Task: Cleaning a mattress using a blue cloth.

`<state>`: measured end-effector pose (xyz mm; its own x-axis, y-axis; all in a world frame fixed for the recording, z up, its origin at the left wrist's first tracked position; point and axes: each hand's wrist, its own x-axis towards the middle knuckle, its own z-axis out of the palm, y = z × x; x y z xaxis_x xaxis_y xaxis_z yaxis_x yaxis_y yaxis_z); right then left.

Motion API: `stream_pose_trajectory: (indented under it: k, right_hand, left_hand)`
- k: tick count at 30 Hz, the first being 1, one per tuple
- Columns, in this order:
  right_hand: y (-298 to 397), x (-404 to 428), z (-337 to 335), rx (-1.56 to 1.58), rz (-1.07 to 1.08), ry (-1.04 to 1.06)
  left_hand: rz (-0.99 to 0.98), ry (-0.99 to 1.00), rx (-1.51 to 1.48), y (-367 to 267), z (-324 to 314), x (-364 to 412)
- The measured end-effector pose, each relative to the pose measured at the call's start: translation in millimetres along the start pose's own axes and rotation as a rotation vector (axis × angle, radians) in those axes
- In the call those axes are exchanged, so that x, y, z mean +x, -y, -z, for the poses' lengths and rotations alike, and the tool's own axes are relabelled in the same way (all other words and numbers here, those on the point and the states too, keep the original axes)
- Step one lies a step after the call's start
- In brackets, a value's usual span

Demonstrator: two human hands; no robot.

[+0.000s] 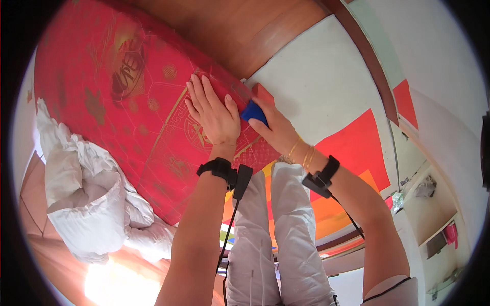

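My left hand (212, 111) lies flat, palm down, on a large red mattress (160, 126) with gold printed patterns. Its fingers are spread a little and hold nothing. Just to the right, my right hand (273, 128) grips a small blue block-like object (254, 113) against the mattress's side edge. Whether that object is a sponge or something harder cannot be told, since fingers cover part of it. Behind the right fingers shows a red patch (264, 94), partly hidden. Both wrists wear black straps with devices and cables.
White bedding (88, 206) is bunched along the mattress's left edge. Beyond the mattress lies a brown wood surface (245, 30). A pale mat (325, 69) with red and orange shapes spreads to the right. White-trousered legs (273, 229) are below my hands. Shelves (436, 229) stand at far right.
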<state>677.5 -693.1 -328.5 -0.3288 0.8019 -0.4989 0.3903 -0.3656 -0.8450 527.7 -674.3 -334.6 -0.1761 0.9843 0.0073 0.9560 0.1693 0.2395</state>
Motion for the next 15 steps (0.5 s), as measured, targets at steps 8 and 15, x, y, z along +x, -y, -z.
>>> stream_pose_trajectory:
  k: [8,15]
  right_hand:
    - [-9.4,-7.2,-1.2,-0.100,0.106,-0.073]
    - [-10.8,-56.1,-32.0,-0.769,0.298,-0.295]
  left_hand:
    - [-0.002,-0.045,-0.013,-2.7,-4.7,2.4]
    - [0.004,-0.135,0.010,7.3,-7.2,4.5]
